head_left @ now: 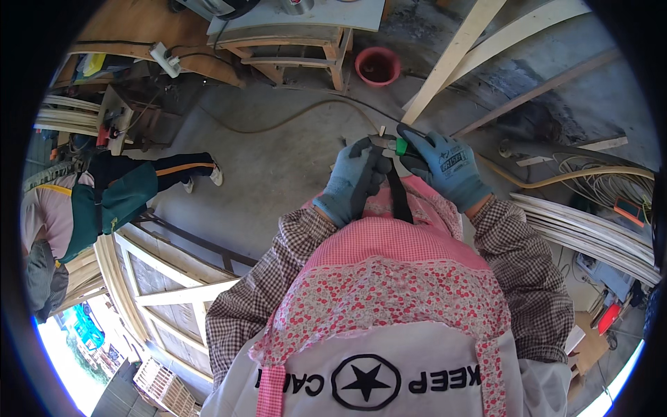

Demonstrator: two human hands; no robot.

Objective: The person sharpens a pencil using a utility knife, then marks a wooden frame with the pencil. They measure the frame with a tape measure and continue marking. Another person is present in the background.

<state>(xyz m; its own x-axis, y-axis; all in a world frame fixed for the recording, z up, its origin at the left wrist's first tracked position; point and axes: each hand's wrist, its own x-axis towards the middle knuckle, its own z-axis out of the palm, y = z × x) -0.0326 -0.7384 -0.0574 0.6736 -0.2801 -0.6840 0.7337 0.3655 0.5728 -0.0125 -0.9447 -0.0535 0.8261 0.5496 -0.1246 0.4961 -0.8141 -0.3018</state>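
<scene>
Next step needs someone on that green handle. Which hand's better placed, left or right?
Probably the right hand: it's already wrapped around the green handle. The left hand is curled to the left of it, and what it grips is unclear.

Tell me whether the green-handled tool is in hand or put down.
In hand: the gloved right hand grips the green-handled tool, in front of the pink apron.

Glare burns out the lower left; edges bend.
</scene>
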